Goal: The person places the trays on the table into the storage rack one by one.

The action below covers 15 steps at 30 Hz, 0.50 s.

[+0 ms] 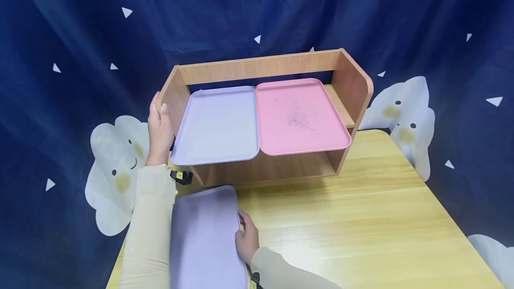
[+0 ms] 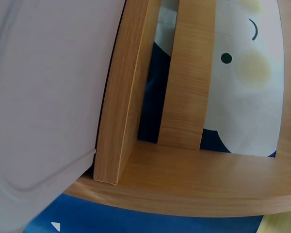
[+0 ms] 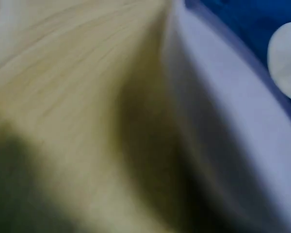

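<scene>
A small wooden desk shelf [image 1: 257, 67] stands at the back of the table. My left hand [image 1: 160, 130] holds the front edge of its left side panel, with the thumb on the inner face. On the shelf's upper board lie a lavender tray [image 1: 221, 124] and, right beside it, a pink tray [image 1: 301, 117] with dark scuff marks. Both stick out past the front of the board. Nearer me, my right hand [image 1: 247, 238] grips the right edge of a second lavender tray [image 1: 205, 240]. In the right wrist view that lavender tray [image 3: 233, 97] is blurred and tilted over the table.
The yellow wood table [image 1: 361, 217] extends to the right of the near tray. Under the upper board is the shelf's lower compartment [image 1: 277, 166]. A dark blue curtain [image 1: 281, 8] with white triangles and cloud faces hangs behind and at both sides.
</scene>
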### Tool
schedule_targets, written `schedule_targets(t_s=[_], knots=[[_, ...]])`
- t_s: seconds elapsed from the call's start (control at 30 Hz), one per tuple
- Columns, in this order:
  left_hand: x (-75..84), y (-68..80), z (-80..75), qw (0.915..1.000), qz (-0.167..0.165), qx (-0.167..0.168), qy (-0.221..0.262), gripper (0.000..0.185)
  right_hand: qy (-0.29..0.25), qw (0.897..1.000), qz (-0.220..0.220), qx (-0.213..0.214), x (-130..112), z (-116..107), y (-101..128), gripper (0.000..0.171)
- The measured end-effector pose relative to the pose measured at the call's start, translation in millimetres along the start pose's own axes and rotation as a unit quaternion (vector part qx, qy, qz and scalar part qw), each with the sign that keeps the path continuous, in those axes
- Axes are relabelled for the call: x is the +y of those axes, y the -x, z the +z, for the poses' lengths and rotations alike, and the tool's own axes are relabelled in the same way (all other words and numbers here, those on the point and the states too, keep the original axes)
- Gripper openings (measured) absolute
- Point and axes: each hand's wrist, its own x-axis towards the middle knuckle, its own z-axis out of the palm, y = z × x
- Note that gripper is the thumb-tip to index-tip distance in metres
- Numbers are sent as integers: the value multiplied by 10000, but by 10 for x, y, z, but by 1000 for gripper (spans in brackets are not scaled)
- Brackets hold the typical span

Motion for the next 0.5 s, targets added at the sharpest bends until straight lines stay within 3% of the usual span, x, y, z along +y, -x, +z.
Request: schedule_targets(t_s=[0.17,0.33,0.5], knots=[[-5,-3,0,10000,60,-9,14,50,-629,9968,270,-410,-26,-184,-37,61],[-17,-14,9,10000,15,-62,1,51,-1635,9756,1046,-1025,-94,-395,-63,56],[-19,-19,7,10000,-20,-23,-42,52,-1614,9641,1569,-1406,-191,-587,-74,49]])
